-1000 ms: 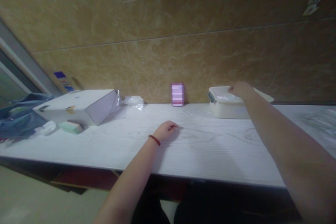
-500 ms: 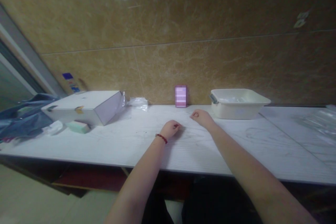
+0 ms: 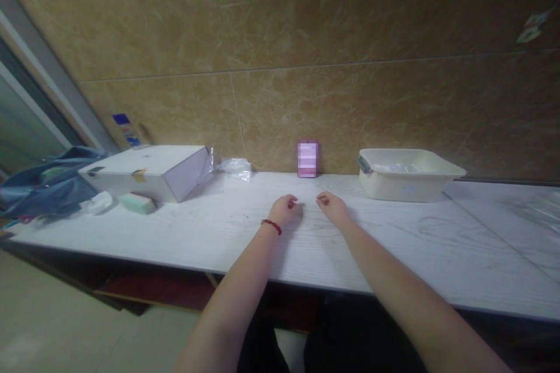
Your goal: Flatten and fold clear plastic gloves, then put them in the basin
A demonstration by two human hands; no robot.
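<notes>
My left hand (image 3: 284, 211), with a red bead bracelet (image 3: 272, 225) at its wrist, is just above the white tabletop (image 3: 210, 239). Its fingers are curled in and closed. Facing it across a small gap is my right hand (image 3: 333, 208), with thumb and fingertips drawn together in a pinch. Whatever either hand holds, if anything, is too small to make out. Beyond both hands a phone (image 3: 308, 159) with a blurred screen stands upright against the tiled wall, touched by neither hand.
A cream plastic basin (image 3: 406, 186) with a grey handle and clear plastic inside stands at right. On the left are a white box (image 3: 144, 169), crumpled clear plastic (image 3: 236, 168), a pale green block (image 3: 137, 204) and blue denim cloth (image 3: 52, 180). More clear plastic (image 3: 545, 210) lies far right.
My right hand has come down and nearer to me, level with my left hand. The left hand has shifted only slightly. The camera view has turned a little.
</notes>
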